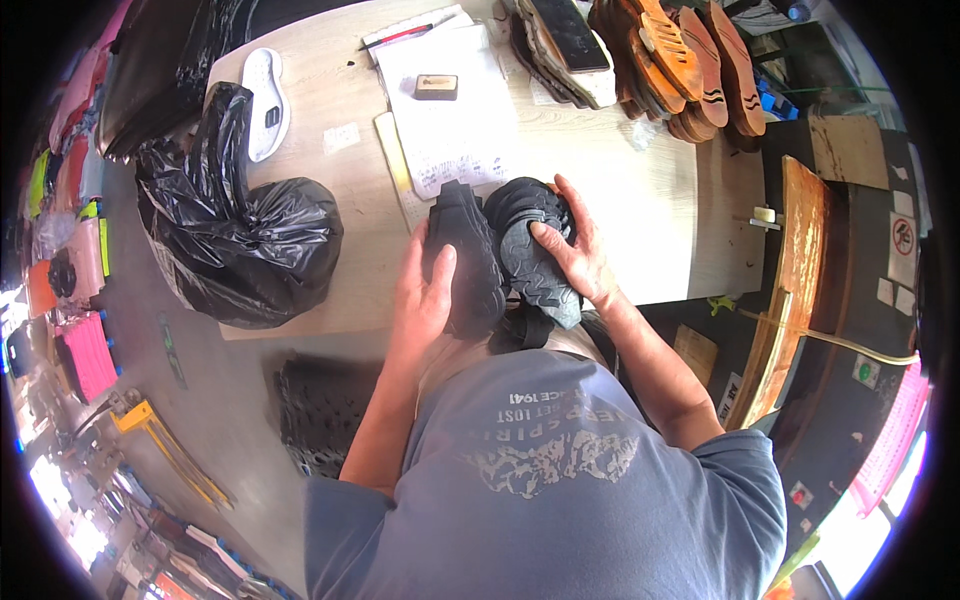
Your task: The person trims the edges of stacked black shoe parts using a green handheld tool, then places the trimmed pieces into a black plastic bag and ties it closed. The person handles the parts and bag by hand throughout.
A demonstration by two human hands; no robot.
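Note:
At the table's front edge, close to my body, I have two bundles of dark shoe soles. My left hand is wrapped round the outer side of the black shoe soles, its thumb lying along them. My right hand grips the grey-black shoe soles, thumb on top and fingers round the far side. These look like several soles pressed together, with wavy edges. The two bundles stand side by side, nearly touching. A black strap-like piece shows just below them; what it belongs to is hidden.
On the wooden table lie written papers, a small dark block, a pen and a white sole. A tied black plastic bag stands left. Brown soles and a phone on stacked soles sit far right.

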